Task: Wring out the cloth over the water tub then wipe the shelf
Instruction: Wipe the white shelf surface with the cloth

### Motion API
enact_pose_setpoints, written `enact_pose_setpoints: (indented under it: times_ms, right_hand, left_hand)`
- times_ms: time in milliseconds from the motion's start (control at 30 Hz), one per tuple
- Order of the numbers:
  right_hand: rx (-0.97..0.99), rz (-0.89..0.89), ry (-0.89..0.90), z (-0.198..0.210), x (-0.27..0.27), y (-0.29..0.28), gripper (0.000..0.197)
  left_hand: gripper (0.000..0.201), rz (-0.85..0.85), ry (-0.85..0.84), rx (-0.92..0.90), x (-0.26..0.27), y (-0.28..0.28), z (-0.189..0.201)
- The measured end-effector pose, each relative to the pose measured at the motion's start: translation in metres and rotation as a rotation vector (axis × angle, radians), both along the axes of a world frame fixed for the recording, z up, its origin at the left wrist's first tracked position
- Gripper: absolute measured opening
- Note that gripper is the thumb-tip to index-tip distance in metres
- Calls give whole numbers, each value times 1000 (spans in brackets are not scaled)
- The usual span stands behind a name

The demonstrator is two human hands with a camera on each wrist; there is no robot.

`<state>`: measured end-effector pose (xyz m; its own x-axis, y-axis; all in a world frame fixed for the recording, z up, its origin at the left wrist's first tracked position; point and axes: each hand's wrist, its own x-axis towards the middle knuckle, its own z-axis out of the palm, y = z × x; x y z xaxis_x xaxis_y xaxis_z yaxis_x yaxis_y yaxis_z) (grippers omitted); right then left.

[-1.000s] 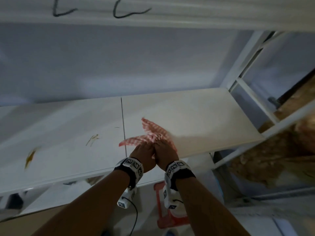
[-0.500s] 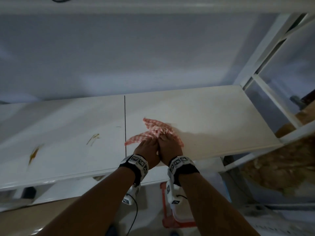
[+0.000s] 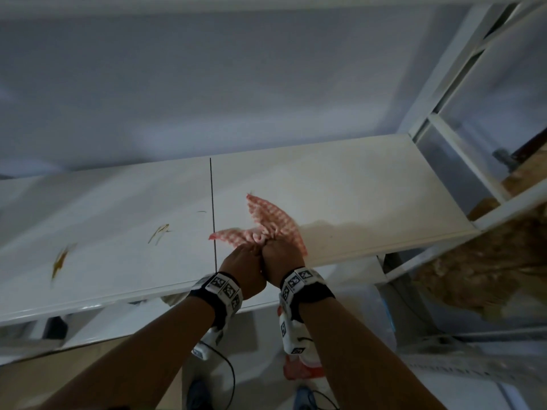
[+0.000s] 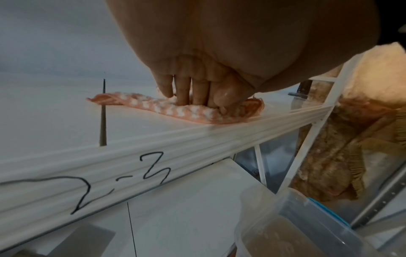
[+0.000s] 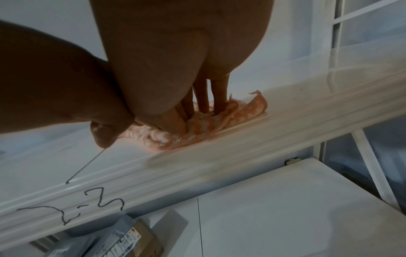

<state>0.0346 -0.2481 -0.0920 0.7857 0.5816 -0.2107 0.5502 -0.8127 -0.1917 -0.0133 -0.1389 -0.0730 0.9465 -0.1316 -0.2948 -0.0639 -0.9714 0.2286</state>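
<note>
A white metal shelf (image 3: 340, 184) runs left to right against a pale wall, its top made of two panels meeting at a dark seam (image 3: 212, 202). Black handwriting (image 4: 123, 179) marks the ribbed front rail. Two yellowish-brown smears (image 3: 60, 258) lie on the left panel, well apart from the hands.

The cloth (image 3: 266, 220), pink and white checked, lies bunched on the right panel, near the front edge and just right of the seam. One corner points toward the far side, another toward the left, reaching the seam.

Both hands sit side by side on the cloth, touching each other. The left hand (image 3: 244, 269) presses down with fingers (image 4: 183, 90) nearly straight, tips dug into the fabric. The right hand (image 3: 281, 261) does the same, fingers (image 5: 219, 93) straight and close together, thumb pressed into the folds.

On the lower level, a clear plastic tub (image 4: 292, 226) holding cloudy liquid stands at the right; cardboard packages (image 5: 123, 243) lie at the left.
</note>
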Motion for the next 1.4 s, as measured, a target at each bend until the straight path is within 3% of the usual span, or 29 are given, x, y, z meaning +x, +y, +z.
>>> enact_pose_setpoints:
  times_ms: [533,767,933,1067,1300,1400]
  right_hand:
    - [-37,-10,-104,-14,33,16,43]
    - [-32,-41,-5,6,5,13,29]
    - [32,-60,-33,0,-22,4,24]
    - [21,-85,-5,-9,-3,4,30]
    - [-33,-145,-29,-28,63,14,59]
    - [-16,-167,-67,-38,85,19,56]
  left_hand:
    - [53,11,41,28,39,8,-3]
    - [41,42,31,-71,3,0,14]
    - [44,6,66,-57,-18,1,-2]
    - [58,-21,73,-14,7,7,-15]
    - [47,-124,-31,49,75,18,-19]
    - [42,-166,-23,75,96,25,-17]
